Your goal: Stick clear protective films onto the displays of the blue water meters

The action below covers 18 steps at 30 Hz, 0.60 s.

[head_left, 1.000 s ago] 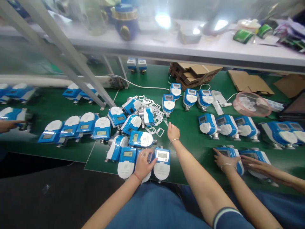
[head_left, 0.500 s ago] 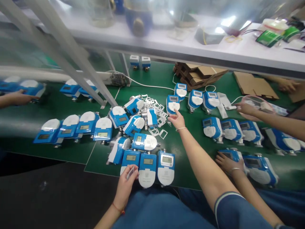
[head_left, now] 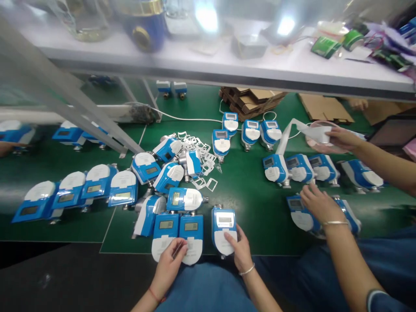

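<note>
Three blue-and-white water meters stand side by side at the near edge of the green table [head_left: 253, 203]. My right hand [head_left: 239, 252] grips the rightmost meter [head_left: 223, 222] by its white lower cover, thumb on the front. My left hand [head_left: 169, 265] lies on the white covers of the other two meters [head_left: 178, 232], fingers curled around a small pale strip [head_left: 179, 250]. Just behind them is a loose cluster of more meters [head_left: 169, 175], some lying tilted.
A co-worker at the right has one hand on a meter [head_left: 320, 206] and the other holding a white strip [head_left: 339, 138] over a pink bowl. Empty white sticker frames [head_left: 204, 162], a row of meters [head_left: 81, 193], folded cardboard [head_left: 253, 97], a white cable and a shelf overhead surround the work spot.
My right hand came back from the sticker pile in the middle of the table to the rightmost front meter. My left hand stayed at the front meters. The co-worker lifted a white strip.
</note>
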Motion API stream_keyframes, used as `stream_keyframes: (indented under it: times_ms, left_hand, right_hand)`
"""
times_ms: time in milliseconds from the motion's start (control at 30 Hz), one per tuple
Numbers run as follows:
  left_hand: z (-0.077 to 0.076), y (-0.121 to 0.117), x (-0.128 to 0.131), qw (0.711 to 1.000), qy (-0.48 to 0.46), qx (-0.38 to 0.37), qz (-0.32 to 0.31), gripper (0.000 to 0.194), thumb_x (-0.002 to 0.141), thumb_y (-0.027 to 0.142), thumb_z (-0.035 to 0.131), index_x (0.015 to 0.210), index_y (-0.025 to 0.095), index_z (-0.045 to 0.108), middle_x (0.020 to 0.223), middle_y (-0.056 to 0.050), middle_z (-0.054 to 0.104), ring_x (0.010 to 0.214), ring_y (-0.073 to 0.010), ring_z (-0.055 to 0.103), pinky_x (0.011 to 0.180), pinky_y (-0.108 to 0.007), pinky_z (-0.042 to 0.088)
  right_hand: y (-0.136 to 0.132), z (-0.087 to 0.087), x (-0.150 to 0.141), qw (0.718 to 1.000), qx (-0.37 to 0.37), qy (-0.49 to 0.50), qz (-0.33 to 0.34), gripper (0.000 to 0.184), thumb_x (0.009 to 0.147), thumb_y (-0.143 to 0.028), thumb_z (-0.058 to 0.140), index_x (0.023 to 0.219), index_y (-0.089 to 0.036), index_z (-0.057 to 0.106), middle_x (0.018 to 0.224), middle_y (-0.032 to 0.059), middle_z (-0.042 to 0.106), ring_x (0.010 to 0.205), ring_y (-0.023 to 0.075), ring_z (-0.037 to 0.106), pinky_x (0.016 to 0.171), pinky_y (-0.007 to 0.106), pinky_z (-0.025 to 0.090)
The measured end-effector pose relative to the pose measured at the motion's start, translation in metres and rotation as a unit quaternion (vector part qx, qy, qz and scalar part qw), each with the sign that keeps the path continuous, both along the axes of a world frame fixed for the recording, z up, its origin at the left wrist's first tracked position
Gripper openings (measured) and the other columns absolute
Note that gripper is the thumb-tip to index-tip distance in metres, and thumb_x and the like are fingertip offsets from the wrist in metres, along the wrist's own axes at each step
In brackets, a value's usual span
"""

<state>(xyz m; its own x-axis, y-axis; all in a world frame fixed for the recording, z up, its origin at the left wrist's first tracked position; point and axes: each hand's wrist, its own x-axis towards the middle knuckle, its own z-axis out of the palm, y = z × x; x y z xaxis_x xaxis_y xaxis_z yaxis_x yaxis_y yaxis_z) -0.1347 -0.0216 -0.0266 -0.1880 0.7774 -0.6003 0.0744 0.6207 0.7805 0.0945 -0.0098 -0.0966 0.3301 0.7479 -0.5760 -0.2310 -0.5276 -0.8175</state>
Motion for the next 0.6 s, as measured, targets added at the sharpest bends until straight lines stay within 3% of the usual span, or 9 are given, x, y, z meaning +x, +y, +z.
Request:
stream_keyframes:
  times_ms: [100, 233, 333, 433, 500, 600]
  left_hand:
    - [0.002, -0.003, -0.005, 0.999, 0.009, -0.019, 0.029, 0.048, 0.057, 0.06, 0.074, 0.08, 0.017, 0.07, 0.083, -0.008, 0.072, 0.083, -0.0279, 0.069, 0.078, -0.037, 0.056]
    - [-0.003, -0.019, -0.014, 0.99, -0.042, -0.052, 0.124, 0.055, 0.051, 0.059, 0.079, 0.084, 0.015, 0.072, 0.079, -0.007, 0.074, 0.077, -0.0261, 0.07, 0.074, -0.033, 0.059]
    - [-0.009, -0.035, -0.022, 0.973, -0.079, -0.07, 0.205, 0.054, 0.046, 0.054, 0.084, 0.082, 0.014, 0.074, 0.074, -0.006, 0.074, 0.072, -0.0238, 0.069, 0.07, -0.03, 0.06]
    - [-0.013, -0.048, -0.027, 0.953, -0.087, -0.089, 0.276, 0.058, 0.039, 0.051, 0.088, 0.079, 0.012, 0.074, 0.072, -0.007, 0.074, 0.068, -0.0239, 0.069, 0.066, -0.031, 0.06]
    - [-0.013, -0.054, -0.029, 0.944, -0.054, -0.072, 0.317, 0.06, 0.038, 0.052, 0.087, 0.08, 0.012, 0.072, 0.072, -0.007, 0.073, 0.068, -0.0238, 0.069, 0.065, -0.032, 0.06]
    - [-0.016, -0.056, -0.033, 0.938, 0.02, -0.01, 0.347, 0.058, 0.049, 0.058, 0.081, 0.085, 0.015, 0.068, 0.08, -0.004, 0.071, 0.076, -0.0214, 0.067, 0.072, -0.032, 0.057]
  right_hand:
    - [0.036, -0.007, 0.031, 0.999, 0.017, 0.011, -0.046, 0.056, 0.066, -0.039, 0.081, 0.112, -0.015, 0.061, 0.098, 0.0073, 0.072, 0.083, 0.0249, 0.07, 0.074, 0.04, 0.058]
    - [0.127, -0.018, 0.073, 0.996, 0.051, -0.009, -0.074, 0.03, 0.091, -0.031, 0.061, 0.116, -0.016, 0.058, 0.111, 0.0069, 0.064, 0.09, 0.0189, 0.065, 0.077, 0.038, 0.056]
    - [0.206, -0.021, 0.094, 0.993, 0.078, -0.038, -0.079, 0.031, 0.092, -0.032, 0.059, 0.119, -0.016, 0.057, 0.117, 0.0079, 0.061, 0.096, 0.0206, 0.063, 0.08, 0.04, 0.055]
    - [0.264, -0.017, 0.108, 0.99, 0.099, -0.071, -0.066, 0.032, 0.092, -0.033, 0.059, 0.119, -0.016, 0.056, 0.118, 0.008, 0.06, 0.097, 0.021, 0.063, 0.081, 0.041, 0.055]
    - [0.282, -0.012, 0.113, 0.987, 0.113, -0.102, -0.052, 0.032, 0.092, -0.033, 0.058, 0.119, -0.017, 0.056, 0.118, 0.0081, 0.06, 0.098, 0.0212, 0.063, 0.081, 0.041, 0.054]
    - [0.278, -0.006, 0.112, 0.975, 0.145, -0.164, -0.033, 0.033, 0.092, -0.033, 0.059, 0.12, -0.017, 0.056, 0.12, 0.0084, 0.059, 0.1, 0.0218, 0.062, 0.083, 0.042, 0.054]
